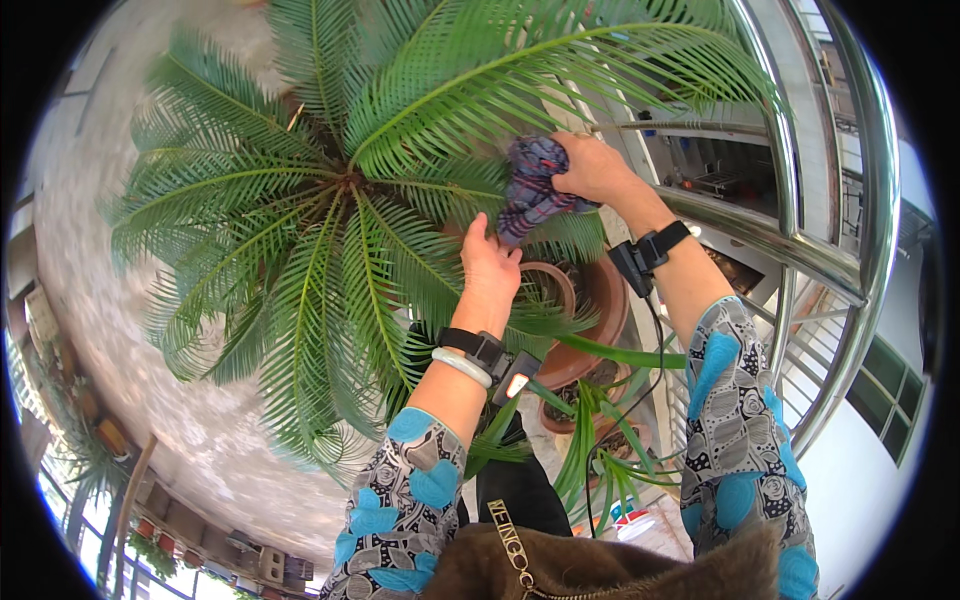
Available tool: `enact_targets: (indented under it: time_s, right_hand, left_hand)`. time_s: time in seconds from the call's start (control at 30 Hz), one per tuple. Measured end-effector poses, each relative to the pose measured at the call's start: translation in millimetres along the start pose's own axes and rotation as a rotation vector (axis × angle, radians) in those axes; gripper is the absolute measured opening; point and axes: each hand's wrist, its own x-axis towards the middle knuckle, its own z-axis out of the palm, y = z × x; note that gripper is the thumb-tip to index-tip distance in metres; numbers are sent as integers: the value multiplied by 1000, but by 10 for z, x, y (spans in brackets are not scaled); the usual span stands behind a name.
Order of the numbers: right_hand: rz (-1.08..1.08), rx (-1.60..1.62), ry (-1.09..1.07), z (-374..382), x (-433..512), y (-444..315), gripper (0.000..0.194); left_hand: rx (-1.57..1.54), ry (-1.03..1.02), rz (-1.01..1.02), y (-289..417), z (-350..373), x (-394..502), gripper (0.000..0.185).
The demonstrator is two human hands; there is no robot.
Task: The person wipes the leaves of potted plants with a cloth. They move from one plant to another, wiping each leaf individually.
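My right hand [596, 169] grips a bunched plaid cloth [532, 180], dark blue with red lines, at the right side of a large sago palm [351, 178]. Just below the cloth's lower end is my left hand [491, 266], palm up with the fingers partly spread; whether its fingertips touch the cloth I cannot tell. Long green fronds [480, 71] arch above both hands, and shorter ones spread to the left. The palm's trunk and base are hidden under the fronds.
Terracotta pots [611, 300] stand below my hands, beside a strappy-leaved plant [581, 442]. A shiny metal railing [795, 255] runs along the right. Concrete floor [97, 225] extends on the left, with potted plants [150, 536] along its far edge. A black cable [660, 375] hangs from my right wrist strap.
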Motion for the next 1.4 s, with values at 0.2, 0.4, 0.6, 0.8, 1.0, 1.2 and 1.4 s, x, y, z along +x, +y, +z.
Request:
enact_targets:
  time_s: [0.2, 0.4, 0.6, 0.8, 1.0, 1.2, 1.4]
  right_hand:
    - [113, -18, 79, -164, -546, 504, 58]
    - [148, 321, 302, -467, -1165, 462, 61]
    - [60, 414, 437, -880, -1479, -73, 65]
    - [-332, 424, 448, -511, -890, -867, 62]
    - [-192, 203, 242, -244, -597, -962, 56]
    - [-91, 242, 360, -270, -973, -255, 64]
    - [76, 217, 396, -195, -1236, 215, 60]
  left_hand:
    - [66, 70, -12, 4, 13, 24, 105]
    - [116, -49, 2, 69, 75, -20, 88]
    - [-55, 1, 53, 125, 180, -52, 21]
    - [-13, -271, 113, 232, 31, -45, 23]
    - [-69, -460, 156, 296, -130, -156, 38]
    - [-104, -110, 283, 278, 30, -226, 42]
    - [-289, -368, 66, 96, 86, -442, 52]
